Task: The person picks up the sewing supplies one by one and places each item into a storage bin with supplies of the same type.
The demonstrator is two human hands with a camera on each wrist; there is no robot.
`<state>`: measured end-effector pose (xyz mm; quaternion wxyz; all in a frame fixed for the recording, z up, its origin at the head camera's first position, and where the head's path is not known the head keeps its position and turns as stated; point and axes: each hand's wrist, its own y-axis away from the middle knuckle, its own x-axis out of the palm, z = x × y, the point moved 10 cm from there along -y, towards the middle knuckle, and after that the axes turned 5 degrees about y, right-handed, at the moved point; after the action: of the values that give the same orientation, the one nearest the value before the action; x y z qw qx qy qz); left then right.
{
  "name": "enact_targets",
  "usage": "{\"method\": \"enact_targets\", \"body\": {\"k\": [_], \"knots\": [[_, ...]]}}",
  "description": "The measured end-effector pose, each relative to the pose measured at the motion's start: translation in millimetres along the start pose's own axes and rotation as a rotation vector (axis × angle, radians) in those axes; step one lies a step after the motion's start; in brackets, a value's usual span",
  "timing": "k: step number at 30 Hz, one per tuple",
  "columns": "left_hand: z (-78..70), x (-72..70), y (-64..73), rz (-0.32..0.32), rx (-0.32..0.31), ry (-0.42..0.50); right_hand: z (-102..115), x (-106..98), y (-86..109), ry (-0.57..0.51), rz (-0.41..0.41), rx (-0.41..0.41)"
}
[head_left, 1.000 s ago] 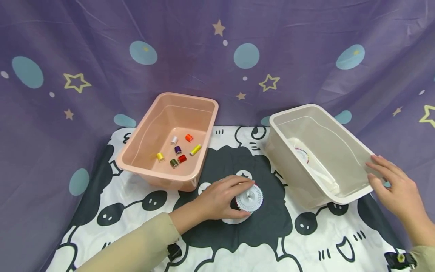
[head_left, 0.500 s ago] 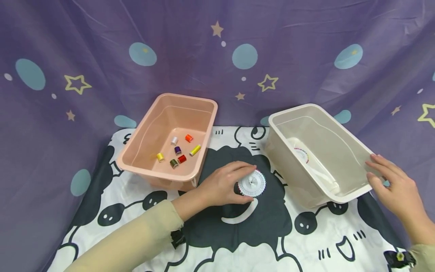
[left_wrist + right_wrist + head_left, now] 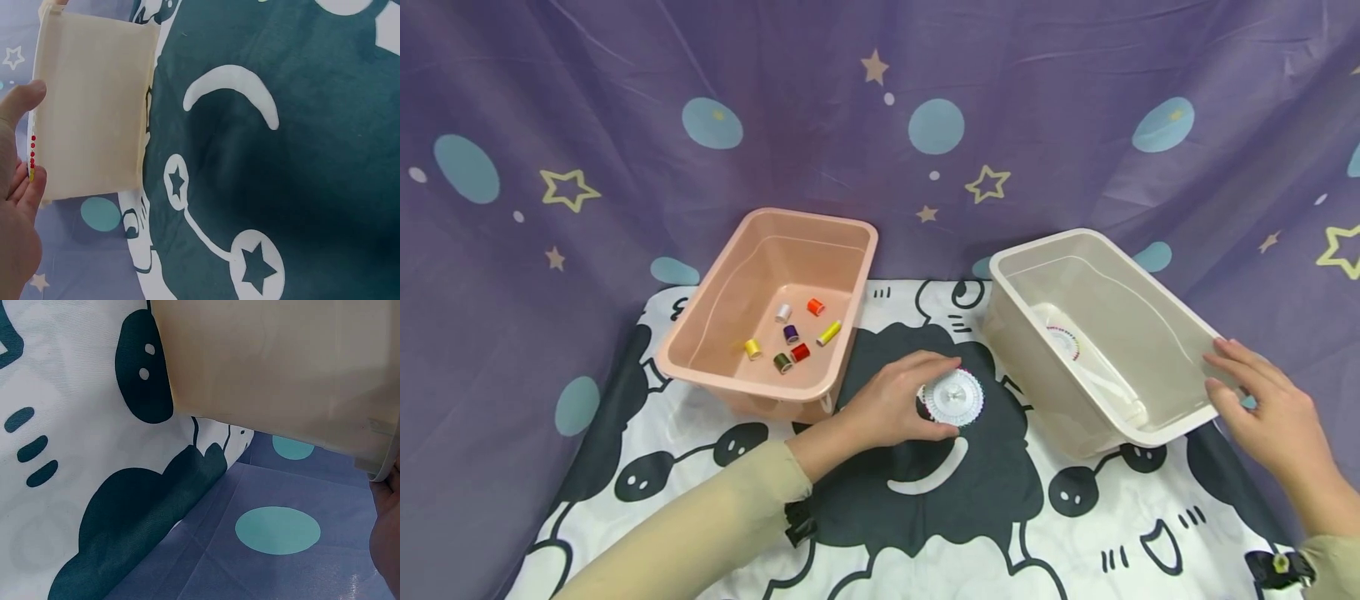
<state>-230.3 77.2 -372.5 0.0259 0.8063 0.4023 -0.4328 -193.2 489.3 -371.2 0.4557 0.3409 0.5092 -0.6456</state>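
In the head view, my left hand (image 3: 883,408) pinches a round wheel of pearl-headed sewing pins (image 3: 953,398) at its edge, thumb on the near side and fingers on the far side. The wheel is held above the dark middle of the tablecloth. The left wrist view shows it edge-on, with a row of red pin heads (image 3: 32,152). My right hand (image 3: 1273,417) rests its fairly straight fingers over the right rim of a beige bin (image 3: 1045,392). Another pin wheel (image 3: 1063,342) lies on that bin's floor.
To the left stands a pink bin (image 3: 700,367) with several small thread spools inside, including a purple spool (image 3: 791,333) and a long yellow spool (image 3: 829,333). Both bins stand on a black-and-white patterned cloth (image 3: 925,533), before a purple starred curtain (image 3: 820,150).
My left hand has lifted the pin wheel up and slightly away from me, uncovering the white curve printed on the cloth. My right hand stays at the beige bin's rim.
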Motion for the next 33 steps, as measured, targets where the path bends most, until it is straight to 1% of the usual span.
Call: {"method": "enact_targets", "body": {"k": [4,13,21,33], "knots": [[-0.9,-1.1,-6.2,-0.008,-0.018,0.0,1,-1,0.1,-0.003,-0.008,-0.007],[-3.7,-6.1,-22.0,-0.043,-0.012,-0.003,-1,1,-0.6,-0.01,0.031,0.02],[-4.6,-11.5,-36.6,-0.085,-0.039,0.046,0,1,0.3,-0.016,0.025,0.001],[-6.2,-13.5,-58.9,-0.085,-0.067,0.121,0,1,0.2,-0.016,0.037,0.012]]}}
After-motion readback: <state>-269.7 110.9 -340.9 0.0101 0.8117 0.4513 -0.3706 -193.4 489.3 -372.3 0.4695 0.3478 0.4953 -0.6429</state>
